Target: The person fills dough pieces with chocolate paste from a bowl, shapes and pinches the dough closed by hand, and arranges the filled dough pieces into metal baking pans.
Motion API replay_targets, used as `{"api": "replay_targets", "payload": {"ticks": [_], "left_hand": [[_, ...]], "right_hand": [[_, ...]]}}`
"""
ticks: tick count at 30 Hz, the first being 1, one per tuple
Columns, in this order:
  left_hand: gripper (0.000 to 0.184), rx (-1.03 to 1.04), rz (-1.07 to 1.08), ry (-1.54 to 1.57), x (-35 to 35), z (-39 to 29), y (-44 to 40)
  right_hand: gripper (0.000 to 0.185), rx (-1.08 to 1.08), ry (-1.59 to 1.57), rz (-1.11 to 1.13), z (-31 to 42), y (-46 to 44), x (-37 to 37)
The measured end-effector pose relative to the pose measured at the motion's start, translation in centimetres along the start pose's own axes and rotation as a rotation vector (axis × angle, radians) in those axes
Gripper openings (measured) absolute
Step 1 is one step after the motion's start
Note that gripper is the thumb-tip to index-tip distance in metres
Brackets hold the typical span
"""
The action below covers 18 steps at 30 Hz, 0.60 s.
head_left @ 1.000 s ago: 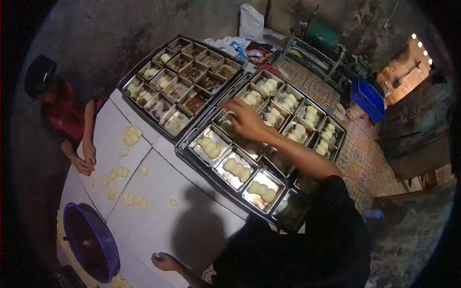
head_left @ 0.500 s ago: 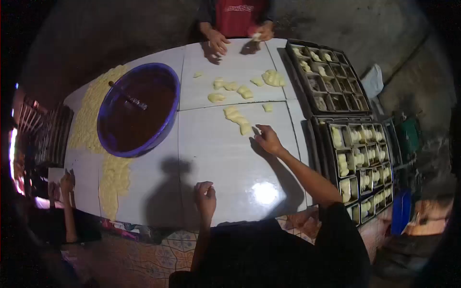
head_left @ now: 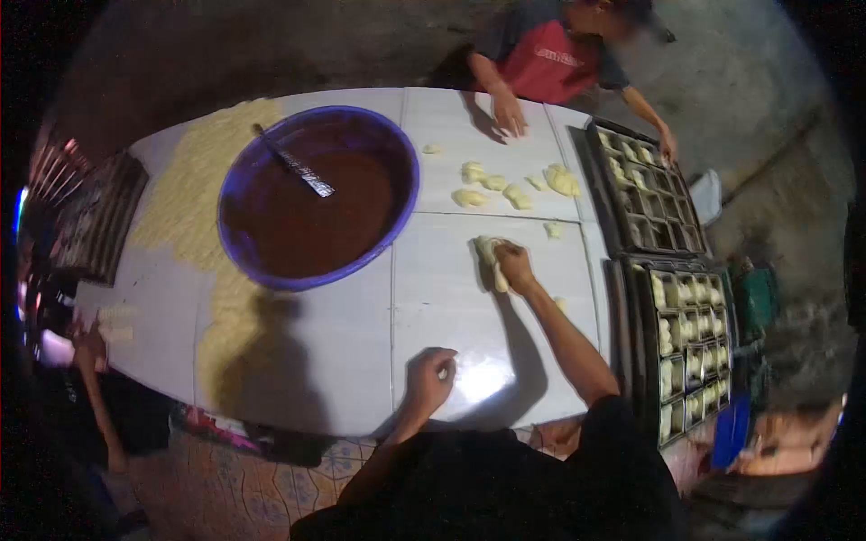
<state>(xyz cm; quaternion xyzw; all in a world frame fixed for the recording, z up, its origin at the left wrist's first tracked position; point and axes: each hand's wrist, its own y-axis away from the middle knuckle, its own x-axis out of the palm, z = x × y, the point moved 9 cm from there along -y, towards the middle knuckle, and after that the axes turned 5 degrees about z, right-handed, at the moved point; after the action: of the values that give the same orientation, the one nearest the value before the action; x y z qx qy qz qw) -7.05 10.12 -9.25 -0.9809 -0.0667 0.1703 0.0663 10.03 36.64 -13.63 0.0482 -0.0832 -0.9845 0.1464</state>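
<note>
My right hand [head_left: 514, 266] is closed on a folded strip of pale dough [head_left: 490, 252] on the white tiled table. The strip's far end and a lower tip show beside my fingers. Nearer the table's front edge, my left hand [head_left: 431, 382] is curled, thumb and forefinger forming a ring; a small pale spot shows inside, too small to name. Beyond the strip lie several loose dough pieces [head_left: 518, 197] and a bigger dough lump [head_left: 562, 180]. One small dough piece [head_left: 553, 231] lies right of my hand, and another [head_left: 560, 305] sits by my forearm.
A purple basin [head_left: 408, 212] of brown filling with a spatula [head_left: 298, 164] stands left, beside many flattened dough pieces [head_left: 194, 194]. Sectioned tins with dough [head_left: 690, 347] and a partly filled far set [head_left: 645, 194] line the right. A co-worker's hand [head_left: 510, 113] rests opposite; another person's hand [head_left: 90, 347] is far left.
My right hand has come onto the dough strip and closed on it. My left hand stays curled. The co-worker opposite has reached out to the far tins. The whole view has shifted.
</note>
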Motion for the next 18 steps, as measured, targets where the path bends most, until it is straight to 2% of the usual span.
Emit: {"api": "replay_targets", "payload": {"ticks": [1, 2, 3, 4, 5, 6, 7, 8, 10, 11, 12, 13, 14, 15, 16, 17, 18], "left_hand": [[0.015, -0.124, 0.01, 0.196, 0.0, 1.5, 0.1], [0.021, -0.258, 0.04, 0.39, 0.4, 2.6, 0.3], [0.051, -0.408, 0.105, 0.905, 1.3, 2.1, 0.8], [0.067, -0.598, 0.219, 1.196, 2.6, 2.2, 1.7], [0.068, -0.703, 0.273, 1.441, 3.5, 1.2, 2.1], [0.054, -0.583, 0.206, 1.608, 3.0, -0.4, 1.7], [0.044, -0.554, 0.249, 1.241, 2.8, 0.5, 1.6], [0.035, -0.514, 0.269, 0.871, 2.2, 1.4, 1.8], [0.022, -0.638, -0.037, 1.169, 1.5, 3.5, 3.1], [0.018, -0.654, -0.023, 1.381, 1.2, 3.2, 3.1], [0.014, -0.687, -0.214, 1.465, -0.1, 3.2, 3.4], [0.013, -0.637, -0.277, 1.478, -1.6, 3.9, 3.5], [0.013, -0.587, -0.333, 1.5, -3.1, 5.6, 3.5], [0.014, -0.528, -0.361, 1.526, -4.2, 6.2, 3.4], [0.015, -0.471, -0.392, 1.547, -5.6, 6.5, 3.3], [0.019, -0.473, -0.506, 1.489, -6.8, 6.4, 3.5], [0.019, -0.451, -0.533, 1.468, -7.7, 5.3, 3.3]], "right_hand": [[0.029, 0.201, -0.255, 0.115, 2.1, 4.8, 2.5], [0.034, 0.007, 0.157, 0.221, 4.1, 7.8, 3.8], [0.044, 0.042, 0.039, 0.29, 4.0, 11.3, 5.8], [0.046, -0.002, 0.174, 0.421, 5.3, 15.0, 8.2], [0.061, -0.2, 0.307, 0.512, 7.4, 18.5, 10.7], [0.076, -0.374, 0.581, 0.529, 8.7, 20.9, 12.5], [0.089, -0.11, 0.712, 0.533, 8.2, 22.5, 12.8], [0.089, -0.102, 0.692, 0.536, 8.7, 23.5, 12.9], [0.096, -0.077, 0.592, 0.298, 9.8, 23.6, 10.8], [0.096, -0.303, 0.768, 0.203, 9.4, 23.6, 10.2], [0.084, -0.22, 0.732, 0.185, 7.5, 23.9, 9.0], [0.067, -0.12, 0.596, 0.203, 7.4, 24.4, 7.6], [0.053, 0.108, 0.274, 0.256, 6.8, 25.0, 7.5], [0.047, -0.018, 0.227, 0.222, 5.6, 25.1, 6.5], [0.04, 0.089, 0.351, 0.249, 3.8, 25.3, 5.0], [0.035, 0.089, 0.407, 0.219, 3.2, 25.4, 3.9], [0.032, 0.024, 0.467, 0.142, 3.2, 25.7, 2.4]]}}
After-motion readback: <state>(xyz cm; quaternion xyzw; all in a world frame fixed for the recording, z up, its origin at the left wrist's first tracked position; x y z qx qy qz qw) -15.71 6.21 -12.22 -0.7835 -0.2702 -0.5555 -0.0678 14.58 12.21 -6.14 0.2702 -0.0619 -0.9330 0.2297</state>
